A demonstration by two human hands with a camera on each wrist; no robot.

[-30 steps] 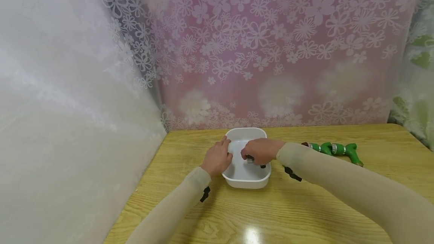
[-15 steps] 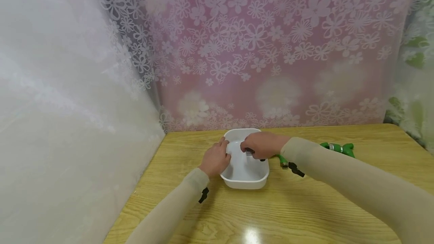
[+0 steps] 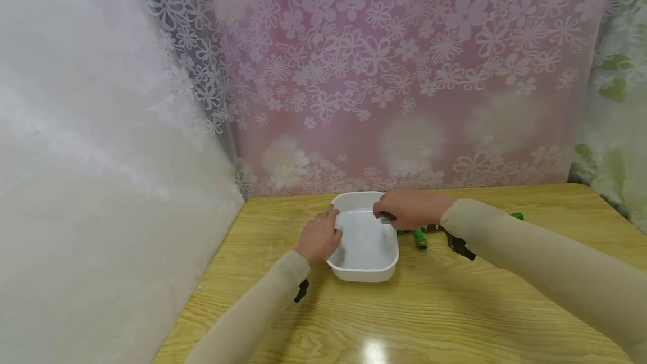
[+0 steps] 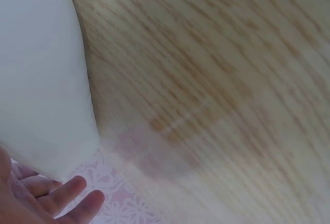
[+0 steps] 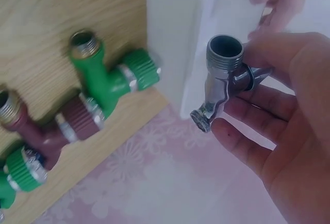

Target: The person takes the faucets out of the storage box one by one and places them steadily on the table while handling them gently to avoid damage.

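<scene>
My right hand (image 3: pixel 411 209) holds a small chrome angle valve (image 5: pixel 219 84) over the right rim of the white basin (image 3: pixel 361 275). In the right wrist view the valve's threaded mouth faces the camera, and fingers and thumb pinch its side. At the basin's left side my left hand (image 3: pixel 318 236) grips the rim, fingers along the outer wall and thumb toward the inside. The left wrist view shows fingertips of that hand (image 4: pixel 77 195) beyond the basin's wall (image 4: pixel 46 69).
Right of the basin lie green (image 5: pixel 105 87) and maroon (image 5: pixel 56 128) plastic taps with threaded brass ends, in a row on the wooden table (image 3: pixel 313 324). My right arm hides part of them in the head view. A flowered curtain (image 3: pixel 404 72) hangs behind the table.
My right hand has moved to the right with the chrome valve, from inside the basin to its right rim. The left hand stays at the left rim. The head view has shifted slightly.
</scene>
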